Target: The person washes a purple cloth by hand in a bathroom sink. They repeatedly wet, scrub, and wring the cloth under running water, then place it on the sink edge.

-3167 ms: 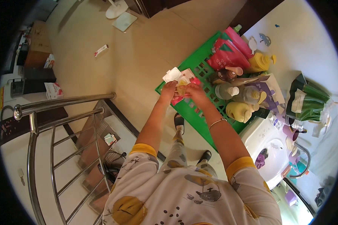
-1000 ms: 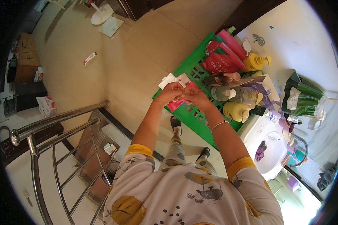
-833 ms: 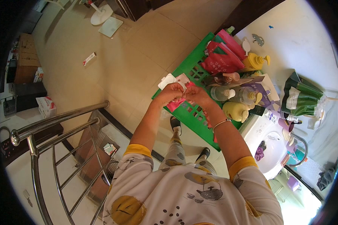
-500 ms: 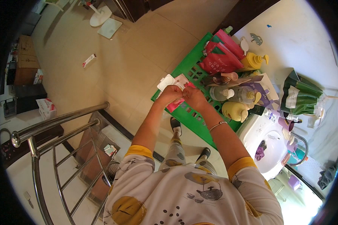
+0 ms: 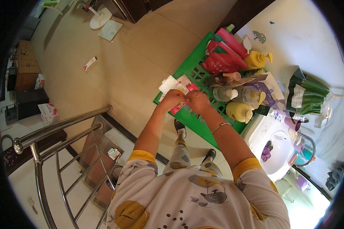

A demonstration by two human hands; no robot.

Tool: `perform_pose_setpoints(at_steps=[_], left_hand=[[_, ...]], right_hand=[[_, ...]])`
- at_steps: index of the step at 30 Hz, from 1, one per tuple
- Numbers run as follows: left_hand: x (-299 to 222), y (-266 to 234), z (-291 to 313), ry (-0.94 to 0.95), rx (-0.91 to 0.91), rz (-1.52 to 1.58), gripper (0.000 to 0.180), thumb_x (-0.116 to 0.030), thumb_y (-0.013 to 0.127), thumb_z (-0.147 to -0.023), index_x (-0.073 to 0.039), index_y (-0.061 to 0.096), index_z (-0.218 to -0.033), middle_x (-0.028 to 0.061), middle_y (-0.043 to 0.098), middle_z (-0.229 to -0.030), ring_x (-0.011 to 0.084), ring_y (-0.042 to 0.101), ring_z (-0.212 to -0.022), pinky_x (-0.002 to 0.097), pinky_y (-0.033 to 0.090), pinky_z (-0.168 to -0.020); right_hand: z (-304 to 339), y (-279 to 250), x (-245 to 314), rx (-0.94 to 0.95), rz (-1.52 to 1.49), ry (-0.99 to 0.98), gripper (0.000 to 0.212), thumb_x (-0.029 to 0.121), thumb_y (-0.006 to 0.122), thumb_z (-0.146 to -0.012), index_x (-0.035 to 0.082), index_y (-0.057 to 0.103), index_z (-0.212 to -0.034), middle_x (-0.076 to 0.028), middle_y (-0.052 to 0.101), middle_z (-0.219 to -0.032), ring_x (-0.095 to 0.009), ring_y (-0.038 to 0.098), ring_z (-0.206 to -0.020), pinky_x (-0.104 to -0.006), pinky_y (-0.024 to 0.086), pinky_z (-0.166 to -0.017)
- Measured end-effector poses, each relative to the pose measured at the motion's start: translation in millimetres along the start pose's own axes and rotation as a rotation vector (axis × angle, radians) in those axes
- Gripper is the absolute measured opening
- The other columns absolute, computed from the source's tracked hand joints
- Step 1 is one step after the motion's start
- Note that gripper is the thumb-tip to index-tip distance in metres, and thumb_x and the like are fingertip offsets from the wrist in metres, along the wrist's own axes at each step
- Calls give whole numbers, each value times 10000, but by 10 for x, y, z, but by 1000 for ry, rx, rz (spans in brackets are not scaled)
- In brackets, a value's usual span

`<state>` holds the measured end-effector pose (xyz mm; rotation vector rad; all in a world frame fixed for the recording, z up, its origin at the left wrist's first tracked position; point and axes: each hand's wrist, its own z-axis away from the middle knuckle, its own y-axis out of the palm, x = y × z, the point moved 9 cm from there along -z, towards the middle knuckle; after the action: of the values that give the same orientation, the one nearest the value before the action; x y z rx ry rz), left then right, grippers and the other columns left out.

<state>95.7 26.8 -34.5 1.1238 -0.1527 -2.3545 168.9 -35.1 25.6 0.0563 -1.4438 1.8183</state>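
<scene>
Green plastic crate (image 5: 195, 54), lattice-holed, spans from 9 to about 2 o'clock and runs down toward 4; clock read from where the two hands meet. Pink pack (image 5: 185, 80) lies on its near-left corner, just beyond the hands at 12, its white flip lid (image 5: 167, 84) hinged open toward 10–11. Knuckles hide the middle of the pack; a strip of pink shows below them at 7.

Left hand (image 5: 172, 100) and right hand (image 5: 197, 101) meet over the pack, fingers curled inward, tips bunched close. Cannot tell whether anything is pinched between them.

Crowded side is 1 to 4. Red pouches (image 5: 222, 63) at 1–2, yellow pump bottle (image 5: 255, 61) behind them at 2, clear bottle (image 5: 222, 94) with white pump near 3, squat yellow bottle (image 5: 236, 111) past 3, close beside the right forearm. Purple-and-brown box (image 5: 270, 87) stands behind the bottles. White sink (image 5: 255, 133) at 4, purple cloth (image 5: 266, 153) in it.

Steel railing (image 5: 67, 126) blocks 8–9. Small red-and-white carton (image 5: 90, 63) on the floor toward 10, well apart.
</scene>
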Motion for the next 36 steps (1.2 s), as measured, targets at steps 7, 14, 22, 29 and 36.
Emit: perform_pose_setpoints(at_steps=[7,14,22,29,36], left_hand=[[-116,-67,117,191,-107,-242,58,-28,599,-745,6,569,-782,36,548,-629,87,499,-528,226,387,-455],[225,-457,-132,378,-377,-344,221,-91,552,-787,7,612,-977,94,635,-937,178,593,-867,270,464,-782],[251,-459,127,205,-379,205,345,-55,497,-836,-6,533,-1175,38,559,-1127,142,538,-975,277,460,-757],[159,-435,170,321,-495,-22,348,-214,533,-854,-46,550,-1159,54,566,-1128,138,552,-965,272,448,-722],[-44,2066,501,429,-199,-13,267,-160,496,-882,-17,563,-1098,69,625,-965,137,582,-901,267,447,-786]], right_hand=[[-43,-10,-412,-68,-571,119,203,210,550,-783,20,621,-770,-123,623,-695,-255,606,-652,-389,481,-613],[259,115,-543,-1,-853,249,204,195,543,-806,2,605,-831,-46,581,-674,-118,538,-591,-285,462,-559],[953,293,-621,-10,-780,110,174,134,501,-829,-15,591,-837,-35,563,-696,-118,544,-608,-264,463,-558],[1857,-124,-665,-312,-817,-40,153,101,514,-837,-18,605,-867,-46,596,-755,-110,556,-665,-267,472,-592],[3775,-411,-2015,-559,-1311,481,246,116,500,-899,5,565,-1109,-37,622,-856,-107,572,-762,-232,487,-669]])
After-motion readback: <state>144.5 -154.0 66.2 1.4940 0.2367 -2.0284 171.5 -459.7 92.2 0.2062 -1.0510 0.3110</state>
